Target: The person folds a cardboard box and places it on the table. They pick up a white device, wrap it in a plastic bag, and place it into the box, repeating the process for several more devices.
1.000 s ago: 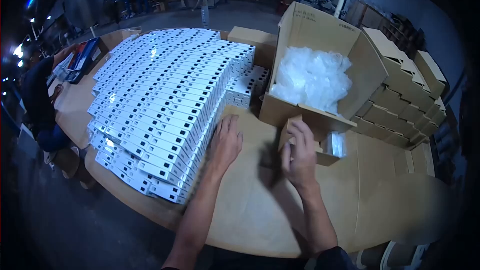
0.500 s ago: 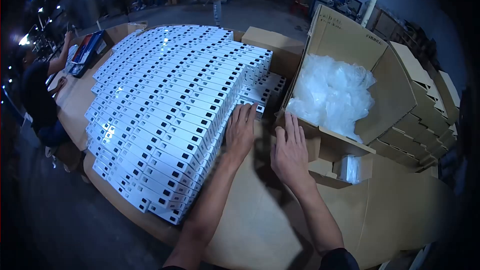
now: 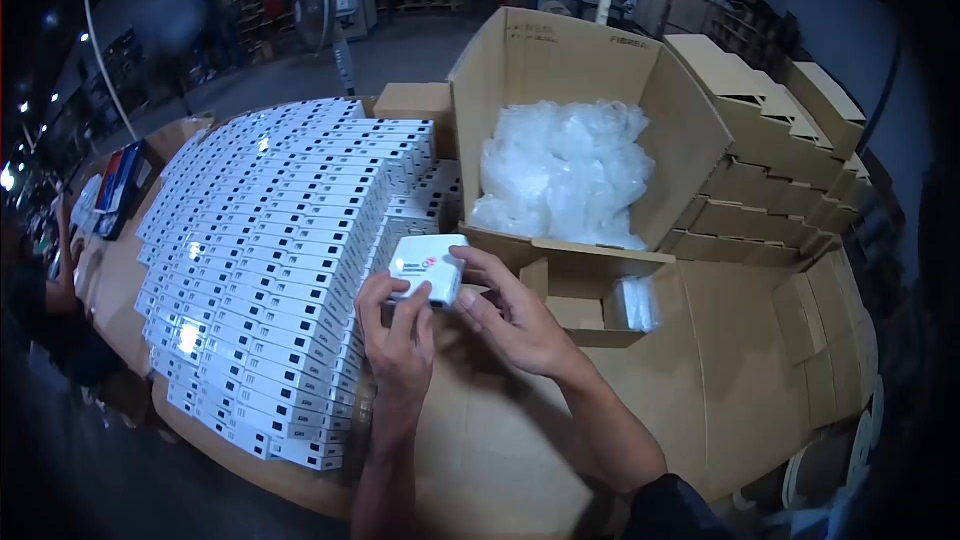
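A small white plastic box [image 3: 425, 265] with a printed logo on its face is held up between both hands. My left hand [image 3: 398, 340] grips its lower left edge with the fingers bent. On its right side, the thumb and fingers of my right hand [image 3: 515, 320] close on it. To the left lie stacked rows of similar white boxes [image 3: 250, 270] with dark square openings. A low cardboard carton [image 3: 590, 335] stands to the right of my hands, with a clear-wrapped item [image 3: 637, 303] at its right end.
Behind the low carton, a large open cardboard box [image 3: 690, 120] holds crumpled clear plastic bags [image 3: 565, 175]. Flat cartons [image 3: 770, 190] are stacked at the right. A person [image 3: 60, 280] is at the table's far left. A fan [image 3: 318, 10] stands behind the table.
Both hands have come together and now hold a white box, raised above the table. Before, they were apart, left at the stack and right near the low carton. The view has turned right.
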Tool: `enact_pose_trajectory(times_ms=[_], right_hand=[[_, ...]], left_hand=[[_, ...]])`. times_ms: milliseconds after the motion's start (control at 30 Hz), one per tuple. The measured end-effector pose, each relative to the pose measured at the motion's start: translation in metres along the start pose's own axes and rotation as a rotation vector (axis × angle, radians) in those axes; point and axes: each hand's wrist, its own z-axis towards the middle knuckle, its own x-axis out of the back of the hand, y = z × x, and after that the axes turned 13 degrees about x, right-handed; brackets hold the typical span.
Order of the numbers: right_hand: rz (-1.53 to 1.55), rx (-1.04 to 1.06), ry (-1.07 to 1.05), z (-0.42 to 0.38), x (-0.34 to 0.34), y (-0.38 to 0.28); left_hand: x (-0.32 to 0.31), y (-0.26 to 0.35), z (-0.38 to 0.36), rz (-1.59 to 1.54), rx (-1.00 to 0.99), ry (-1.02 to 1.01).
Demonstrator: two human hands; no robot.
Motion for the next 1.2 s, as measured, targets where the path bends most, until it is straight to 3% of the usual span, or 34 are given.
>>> enact_pose_trajectory(times_ms=[67,233,300,367,567,633,733,833,900,1033,1067,1167,1200], right_hand=[[0.317,-0.074,0.017,-0.003,0.007,-0.001],[0.114,0.15,0.153,-0.012,0.04,-0.004],[0.419,-0.041,0.204,-0.016,0.059,-0.02],[0.129,0.114,0.22,-0.012,0.082,-0.023],[-0.592,0.19,0.395,0.03,0.151,-0.026],[-0.56,0.252,0.42,0.046,0.166,-0.02],[-0.605,0.277,0.42,0.063,0.183,-0.013],[-0.631,0.251,0.409,0.078,0.194,-0.001],[-0.65,0.233,0.382,0.09,0.2,0.005],[-1.01,0.226,0.506,0.118,0.196,0.013],[-0.999,0.175,0.481,0.128,0.199,0.015],[-0.503,0.027,0.456,0.153,0.216,0.04],[-0.584,0.047,0.456,0.152,0.217,0.039]], left_hand=[[0.01,0.025,0.001,-0.049,-0.091,-0.049],[0.014,0.077,0.032,-0.179,-0.086,-0.326],[0.008,0.085,0.051,-0.251,-0.048,-0.398],[-0.02,0.083,0.08,-0.239,-0.093,-0.348],[-0.16,0.062,0.187,0.135,-0.343,-0.255],[-0.218,0.041,0.226,0.439,-0.284,-0.456],[-0.225,0.043,0.245,0.595,-0.085,-0.74],[-0.233,0.047,0.255,0.584,-0.061,-0.774],[-0.224,0.052,0.261,0.36,-0.059,-0.764],[-0.213,0.057,0.262,-0.096,0.0,-0.785],[-0.212,0.061,0.258,-0.142,0.008,-0.78],[-0.222,0.053,0.255,-0.393,-0.008,-0.657],[-0.216,0.056,0.256,-0.288,-0.023,-0.552]])
